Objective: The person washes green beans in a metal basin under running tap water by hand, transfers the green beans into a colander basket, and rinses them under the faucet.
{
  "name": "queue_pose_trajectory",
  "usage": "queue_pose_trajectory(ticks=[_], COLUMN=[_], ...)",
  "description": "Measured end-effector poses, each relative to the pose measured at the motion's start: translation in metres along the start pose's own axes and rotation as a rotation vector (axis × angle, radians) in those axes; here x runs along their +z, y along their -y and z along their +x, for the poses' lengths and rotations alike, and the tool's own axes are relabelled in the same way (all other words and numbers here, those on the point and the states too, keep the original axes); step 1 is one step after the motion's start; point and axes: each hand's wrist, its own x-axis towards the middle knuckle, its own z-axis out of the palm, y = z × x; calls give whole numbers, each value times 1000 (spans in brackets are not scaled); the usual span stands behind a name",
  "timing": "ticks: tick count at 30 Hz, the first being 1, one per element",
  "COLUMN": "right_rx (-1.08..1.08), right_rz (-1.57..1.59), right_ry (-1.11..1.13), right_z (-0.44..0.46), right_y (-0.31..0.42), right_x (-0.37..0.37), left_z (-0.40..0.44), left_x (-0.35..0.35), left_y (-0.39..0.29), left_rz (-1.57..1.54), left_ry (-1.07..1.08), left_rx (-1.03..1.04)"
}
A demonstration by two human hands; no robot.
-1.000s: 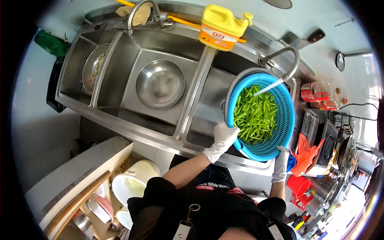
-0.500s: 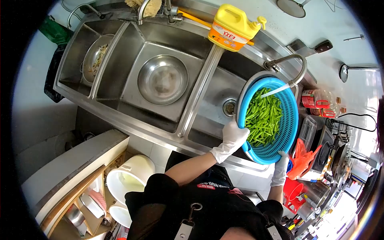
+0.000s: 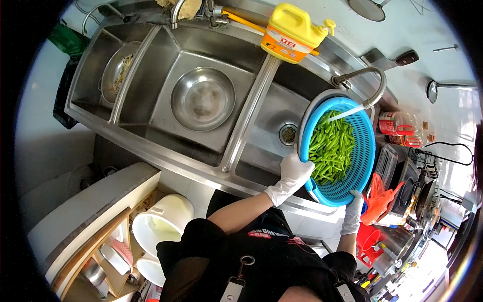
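The steel sink (image 3: 250, 113) spans most of the view, and its right-hand basin holds everything in play; wet metal there could let a vessel slide if it were pushed off balance. A grey metal bowl (image 3: 314, 102) shows behind the far and left edge of the blue basket (image 3: 363, 151). How firmly the two sit together cannot be told, so an uneven lift might make them shift or separate.

The basket is at the basin's front right, beneath the curved faucet (image 3: 383, 83); raised steeply, it could knock the spout. The heap of green vegetables (image 3: 332, 151) lies toward its left side, and that lopsided load might tip it and spill pieces over the rim.

The person's gloved left hand (image 3: 296, 175) has its grip clasped on the near-left rim; the right hand (image 3: 354, 206) grasps the near-right rim. Slick gloves could slip. The water stream (image 3: 347, 114) might splash outward, and strays might reach the drain (image 3: 288, 134).
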Motion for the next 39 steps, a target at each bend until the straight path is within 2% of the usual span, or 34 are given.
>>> queue_pose_trajectory(ticks=[6, 18, 39], right_rx=[8, 1, 9], right_rz=[-7, -18, -30], right_ry=[9, 8, -1], right_z=[-1, 1, 8], right_y=[4, 4, -1], right_x=[4, 5, 2], left_z=[3, 4, 7], left_x=[2, 2, -3], left_y=[9, 6, 4], left_rz=[21, -9, 5], left_ry=[50, 12, 76], left_rx=[-72, -70, -128])
